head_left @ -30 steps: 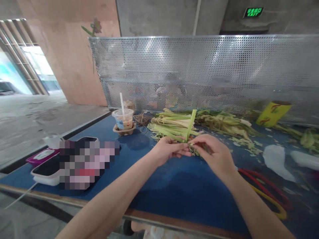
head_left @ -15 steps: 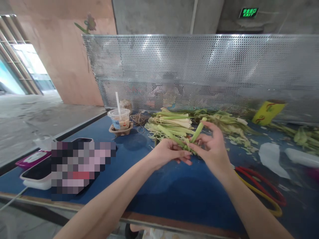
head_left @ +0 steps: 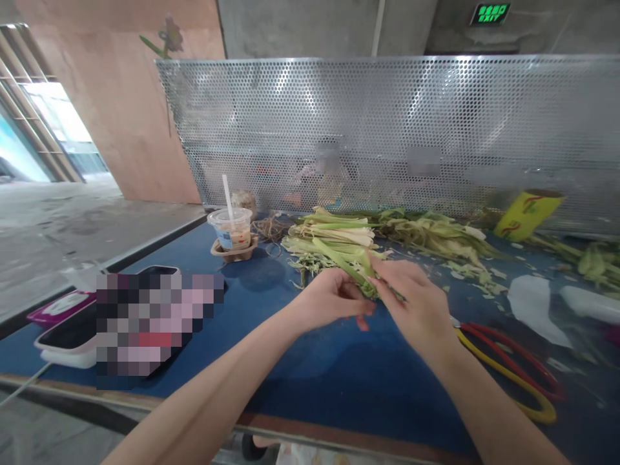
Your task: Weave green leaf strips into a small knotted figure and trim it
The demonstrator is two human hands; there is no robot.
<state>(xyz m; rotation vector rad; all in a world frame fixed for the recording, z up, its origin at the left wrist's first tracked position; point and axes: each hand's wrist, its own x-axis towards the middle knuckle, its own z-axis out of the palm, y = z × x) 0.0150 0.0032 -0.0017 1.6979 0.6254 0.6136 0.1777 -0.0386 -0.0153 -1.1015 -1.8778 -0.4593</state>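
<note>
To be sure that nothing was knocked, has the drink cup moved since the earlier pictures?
No, neither way: the drink cup keeps its place relative to the perforated panel behind it.

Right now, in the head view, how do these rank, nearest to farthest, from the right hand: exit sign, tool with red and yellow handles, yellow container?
From the right hand, at the green stalks:
1. Tool: right, beside the forearm.
2. Yellow container: farther back, right, near the perforated panel.
3. Exit sign: high up, beyond the panel.
</note>
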